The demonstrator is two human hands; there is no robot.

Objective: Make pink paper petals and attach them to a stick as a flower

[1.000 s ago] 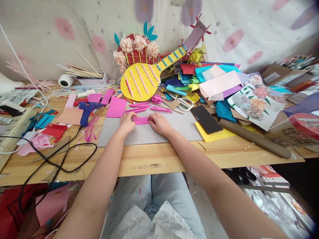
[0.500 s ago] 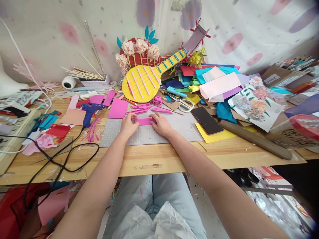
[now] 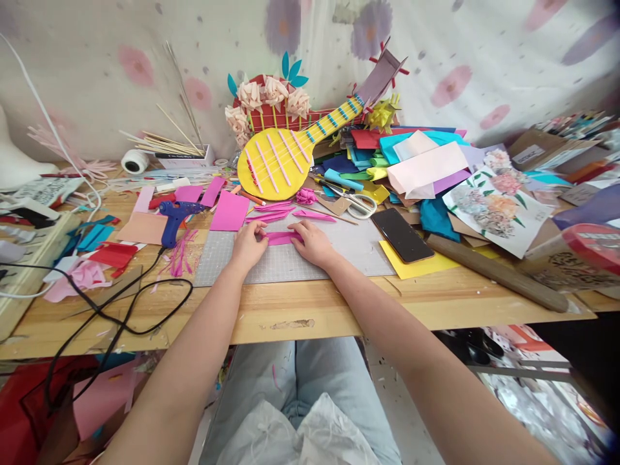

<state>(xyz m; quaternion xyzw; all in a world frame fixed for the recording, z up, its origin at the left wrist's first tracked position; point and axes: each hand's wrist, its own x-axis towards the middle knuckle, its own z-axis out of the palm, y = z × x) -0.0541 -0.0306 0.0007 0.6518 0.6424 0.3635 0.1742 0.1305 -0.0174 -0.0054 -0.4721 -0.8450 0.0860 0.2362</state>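
Centre of frame, just above mid-height: we have both hands on one pink strip (image 3: 281, 237), which lies flat across the grey cutting mat (image 3: 300, 263).

- L hand (image 3: 249, 244): grip closed on the strip's left end, fingers curled in, thumb tucked on the near side. Heel of hand rests on the mat.
- R hand (image 3: 314, 242): grip closed on the strip's right end, fingertips folded over its top edge. Knuckles up.
- Strip runs approx. level between the two grips. Whether it is folded double or rolled, we cannot tell.
- Mat sits on the wooden bench (image 3: 300, 313), near its front edge.

Around it:
- Blue glue gun (image 3: 174, 216) left of the mat, cord trailing toward lower left.
- Magenta sheet (image 3: 229, 210) and loose pink slivers (image 3: 271, 212) just above the hands.
- Yellow paper guitar (image 3: 278, 161) upper centre, leaning on the wall.
- Scissors (image 3: 357, 201) and black phone (image 3: 401, 234) to the right. Phone partly on a yellow sheet (image 3: 416, 265).
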